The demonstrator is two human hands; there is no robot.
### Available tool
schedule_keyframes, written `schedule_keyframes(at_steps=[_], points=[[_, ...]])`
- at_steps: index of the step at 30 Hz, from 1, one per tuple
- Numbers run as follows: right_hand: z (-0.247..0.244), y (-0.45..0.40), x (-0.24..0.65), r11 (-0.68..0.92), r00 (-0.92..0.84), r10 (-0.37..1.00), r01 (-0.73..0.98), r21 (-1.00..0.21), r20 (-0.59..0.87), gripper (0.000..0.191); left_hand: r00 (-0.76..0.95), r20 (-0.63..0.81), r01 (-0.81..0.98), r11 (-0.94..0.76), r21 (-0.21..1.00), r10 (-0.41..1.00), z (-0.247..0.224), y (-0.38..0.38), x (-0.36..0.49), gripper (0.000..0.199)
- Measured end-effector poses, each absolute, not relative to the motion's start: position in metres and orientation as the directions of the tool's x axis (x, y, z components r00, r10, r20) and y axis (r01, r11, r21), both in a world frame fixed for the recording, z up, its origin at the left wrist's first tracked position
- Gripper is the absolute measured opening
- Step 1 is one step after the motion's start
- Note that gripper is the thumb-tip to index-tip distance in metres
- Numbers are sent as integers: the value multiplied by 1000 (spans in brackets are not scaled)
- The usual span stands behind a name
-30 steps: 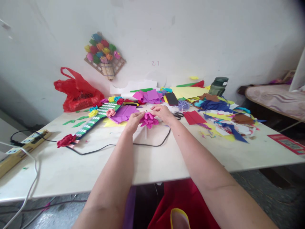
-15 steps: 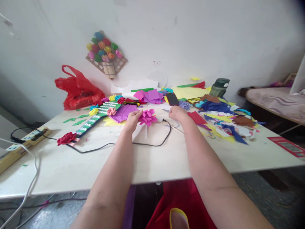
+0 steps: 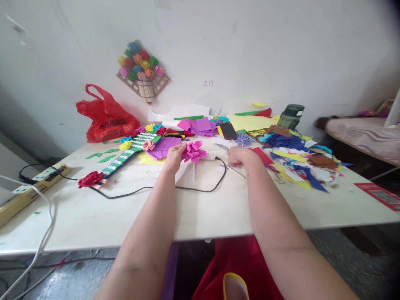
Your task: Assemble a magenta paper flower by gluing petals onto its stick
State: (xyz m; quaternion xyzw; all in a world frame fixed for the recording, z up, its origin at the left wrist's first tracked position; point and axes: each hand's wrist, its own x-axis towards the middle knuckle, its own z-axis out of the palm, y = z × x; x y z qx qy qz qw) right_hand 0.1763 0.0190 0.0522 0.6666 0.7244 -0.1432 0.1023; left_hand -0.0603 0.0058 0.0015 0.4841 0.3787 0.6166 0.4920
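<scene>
A magenta crepe-paper flower point(image 3: 194, 152) is held upright at its left side by my left hand point(image 3: 175, 158), thumb and fingers closed on it. A pale strip hangs below the petals. My right hand point(image 3: 238, 157) is low over the table to the right of the flower, its fingers curled down. What those fingers hold, if anything, is hidden. Just beyond them lie scissors point(image 3: 221, 146), and a thin wooden stick point(image 3: 236, 172) lies under the hand. Between the hands, a white tool point(image 3: 211, 156) on a black cable point(image 3: 206, 190) is partly hidden behind the flower.
At left are a green-and-white panel with paper roses point(image 3: 118, 162), a red plastic bag point(image 3: 106, 118) and a power strip point(image 3: 40, 183). A phone point(image 3: 228, 131), purple yarn point(image 3: 243, 139), a heap of paper scraps point(image 3: 290, 150) and a green bottle point(image 3: 290, 117) stand or lie to the right.
My right hand has moved back towards me and slightly right, away from the scissors and over the stick. My left hand still holds the flower in nearly the same place.
</scene>
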Motion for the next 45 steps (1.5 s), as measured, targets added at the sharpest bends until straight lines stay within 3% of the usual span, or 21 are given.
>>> schedule_keyframes(at_steps=[4, 11, 17, 20, 26, 30, 36, 45], points=[[55, 13, 178, 28, -103, 914, 981, -193, -393, 13, -102, 220, -271, -240, 932, 970, 1, 7, -62, 36], [46, 19, 167, 127, -116, 956, 992, 21, -270, 21, -129, 212, -294, -241, 925, 969, 0, 9, -63, 37], [38, 35, 175, -2, -3, 988, 999, -37, -156, 37, -109, 223, -292, -246, 924, 969, -2, 9, -64, 36], [40, 36, 179, -41, 31, 996, 993, -112, -85, 34, -92, 227, -290, -244, 925, 970, -3, 10, -64, 35], [49, 26, 183, -27, 95, 966, 962, -270, 241, 32, -75, 222, -288, -235, 928, 972, -3, 10, -64, 37], [51, 26, 184, 110, 17, 937, 933, -342, 348, 33, -57, 214, -281, -221, 934, 975, -1, 8, -63, 38], [41, 34, 192, 434, -189, 879, 694, -574, 437, 30, -33, 201, -268, -202, 942, 979, -1, 7, -62, 37], [35, 40, 203, 444, -224, 895, 541, -714, 387, 26, -39, 183, -287, -187, 940, 982, -1, 8, -64, 39]])
